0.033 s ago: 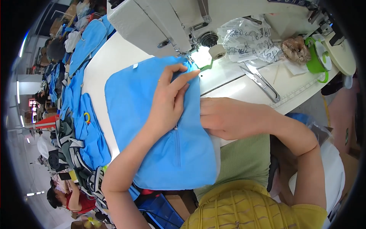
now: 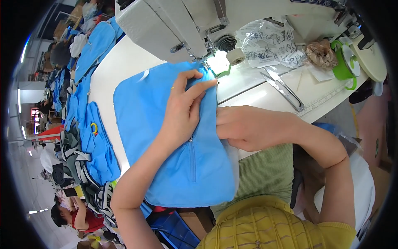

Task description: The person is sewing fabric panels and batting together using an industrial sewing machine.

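A blue fabric panel [image 2: 141,108] with a short zipper [image 2: 192,162] lies on the white sewing table and hangs over its near edge. Its far right corner reaches the lit presser foot [image 2: 205,65] of a sewing machine [image 2: 159,31]. My left hand [image 2: 182,110] rests on top of the fabric, fingers apart, their tips close to the presser foot. At the panel's right edge, my right hand [image 2: 248,126] is closed on the cloth; its fingertips are partly hidden. A small white strip [image 2: 144,75] shows near the panel's far edge.
Thread snips [image 2: 286,90] lie right of the machine, near a clear plastic bag [image 2: 269,45] and a green cup [image 2: 344,66]. Blue fabric pieces [image 2: 97,145] are piled on the left. A blue crate [image 2: 176,230] stands below the table. Another person [image 2: 83,218] is at far left.
The small white strip at the panel's far edge looks longer and more curved. The right edge of the fabric and my right hand have shifted very slightly left.
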Demonstrator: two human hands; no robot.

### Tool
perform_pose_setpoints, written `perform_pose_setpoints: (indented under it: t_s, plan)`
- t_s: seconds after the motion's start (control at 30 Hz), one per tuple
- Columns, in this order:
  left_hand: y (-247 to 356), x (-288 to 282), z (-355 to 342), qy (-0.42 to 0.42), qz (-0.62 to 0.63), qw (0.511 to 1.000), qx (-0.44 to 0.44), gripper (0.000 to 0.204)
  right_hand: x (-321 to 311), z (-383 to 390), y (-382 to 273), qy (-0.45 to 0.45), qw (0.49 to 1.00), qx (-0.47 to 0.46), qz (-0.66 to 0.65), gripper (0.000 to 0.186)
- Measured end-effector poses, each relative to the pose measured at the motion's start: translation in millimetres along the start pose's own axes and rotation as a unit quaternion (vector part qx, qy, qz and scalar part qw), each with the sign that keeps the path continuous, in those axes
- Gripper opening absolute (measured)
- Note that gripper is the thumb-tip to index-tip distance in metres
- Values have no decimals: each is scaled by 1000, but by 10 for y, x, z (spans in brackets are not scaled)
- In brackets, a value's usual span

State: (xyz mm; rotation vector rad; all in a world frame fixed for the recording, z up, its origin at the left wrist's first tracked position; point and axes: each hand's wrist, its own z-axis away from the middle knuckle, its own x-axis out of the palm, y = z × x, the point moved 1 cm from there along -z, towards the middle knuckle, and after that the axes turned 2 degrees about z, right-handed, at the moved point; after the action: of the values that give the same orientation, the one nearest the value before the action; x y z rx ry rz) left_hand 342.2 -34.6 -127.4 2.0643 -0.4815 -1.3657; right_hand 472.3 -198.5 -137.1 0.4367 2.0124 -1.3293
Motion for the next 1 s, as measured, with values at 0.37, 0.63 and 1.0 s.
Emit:
perform_pose_setpoints:
  t_s: [0.37,0.63,1.0]
  plan:
    - [77,176,2,121,45,991,-24,14,-70,91,47,255,942,91,199,45]
    - [19,148,54,122,151,978,-78,16,-38,64,51,178,949,72,250,56]
    - [112,102,19,54,-14,998,-23,22,-86,111,26,150,960,69,227,46]
